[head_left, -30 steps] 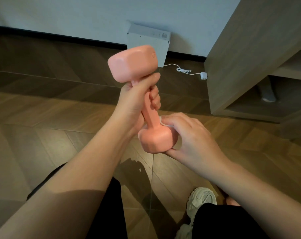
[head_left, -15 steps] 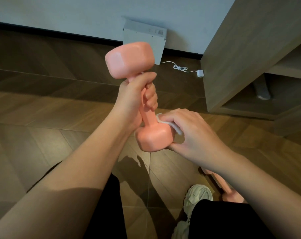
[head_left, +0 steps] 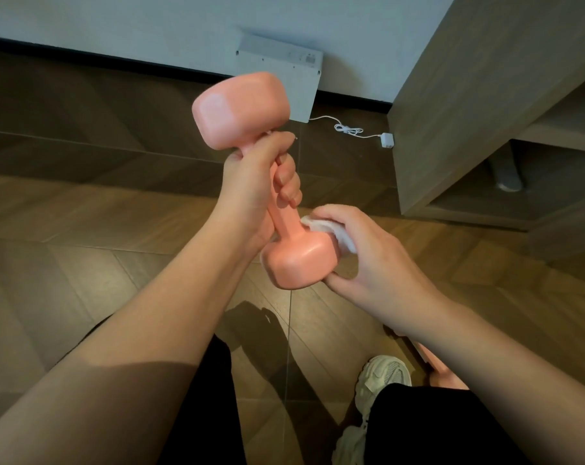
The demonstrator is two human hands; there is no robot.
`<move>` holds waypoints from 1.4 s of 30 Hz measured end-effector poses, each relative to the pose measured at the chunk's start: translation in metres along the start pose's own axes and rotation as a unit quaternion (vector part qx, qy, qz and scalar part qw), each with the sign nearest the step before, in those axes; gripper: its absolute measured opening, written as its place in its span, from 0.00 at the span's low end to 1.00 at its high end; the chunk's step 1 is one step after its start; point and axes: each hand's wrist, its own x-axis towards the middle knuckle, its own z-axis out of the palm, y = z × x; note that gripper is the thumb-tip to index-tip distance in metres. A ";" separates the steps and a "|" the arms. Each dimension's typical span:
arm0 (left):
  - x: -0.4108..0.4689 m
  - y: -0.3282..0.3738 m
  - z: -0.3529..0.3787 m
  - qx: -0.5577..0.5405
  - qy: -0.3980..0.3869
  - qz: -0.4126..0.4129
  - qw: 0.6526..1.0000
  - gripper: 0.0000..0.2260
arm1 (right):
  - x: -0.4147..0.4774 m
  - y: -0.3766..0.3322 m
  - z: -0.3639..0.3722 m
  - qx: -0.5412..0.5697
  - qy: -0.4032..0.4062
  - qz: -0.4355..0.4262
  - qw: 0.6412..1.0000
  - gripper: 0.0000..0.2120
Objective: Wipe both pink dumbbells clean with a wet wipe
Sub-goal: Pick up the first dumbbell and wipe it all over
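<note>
**Lower head of the raised dumbbell under the wipe**

The left hand (head_left: 254,189) is clamped round the upper part of the handle of a pink dumbbell (head_left: 286,226). The dumbbell is held in the air near the centre of the view, tilted from 11 o'clock down to 5 o'clock. On the 2 o'clock side of its lower head, a white wet wipe (head_left: 338,233) is pressed by the right hand (head_left: 378,260). The fingers are curled over the wipe and the thumb is set beneath the head.

For this step to be done well, the handle should be gripped firmly so that the weight cannot slip. The head should be turned until every face is covered, and the wipe refolded once soiled.

Counted: two hands, one wipe and two dumbbells. The second dumbbell (head_left: 442,374) is seen only in part, on the floor at 5 o'clock behind the right forearm.
</note>
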 end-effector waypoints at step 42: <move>-0.004 0.006 -0.009 -0.066 -0.202 -0.037 0.976 0.20 | 0.006 -0.013 -0.010 0.018 -0.035 -0.049 0.998 0.28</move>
